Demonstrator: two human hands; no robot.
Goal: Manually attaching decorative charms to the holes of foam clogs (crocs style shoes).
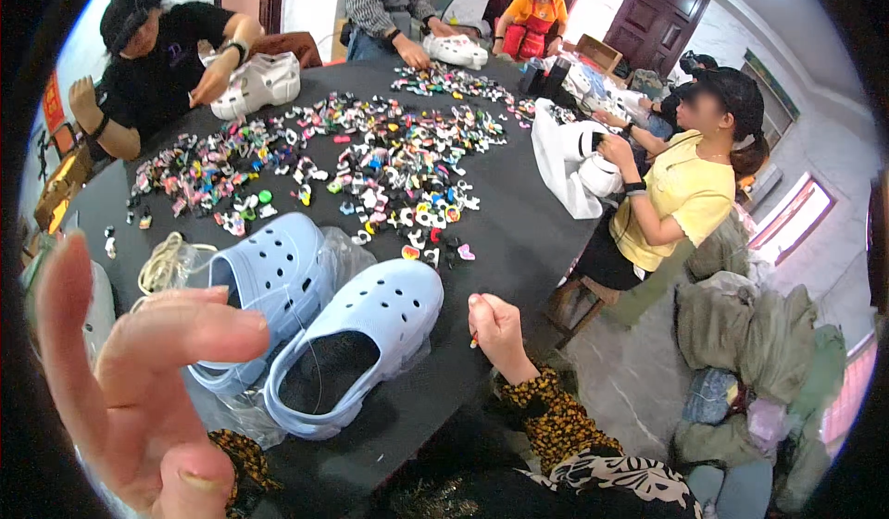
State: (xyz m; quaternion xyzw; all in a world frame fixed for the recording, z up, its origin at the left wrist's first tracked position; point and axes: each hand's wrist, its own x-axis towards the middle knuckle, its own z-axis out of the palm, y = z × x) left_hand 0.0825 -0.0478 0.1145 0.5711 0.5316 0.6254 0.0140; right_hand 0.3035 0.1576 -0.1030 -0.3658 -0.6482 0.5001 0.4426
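A pair of light blue clogs stands on the dark table [519, 195] in front of me: the left clog [282, 249] and the right clog [400, 299], both with holes in their uppers. Clear plastic [344, 258] lies around and under them. Raised close to the camera at the left, my left hand [139, 380] is open, its fingers apart and nothing in them. My right hand [498, 329] is closed just right of the clogs, with a small red and yellow shoe charm [474, 340] peeking from its fingers. Beyond the clogs spread heaps of colourful shoe charms [407, 162].
Pale cord [169, 264] lies left of the clogs. Co-workers sit or stand around the table; one at far left handles a white clog [257, 86], another at the back a white clog [456, 51]. A person in yellow [685, 195] sits at right. Sacks [741, 334] fill the floor there.
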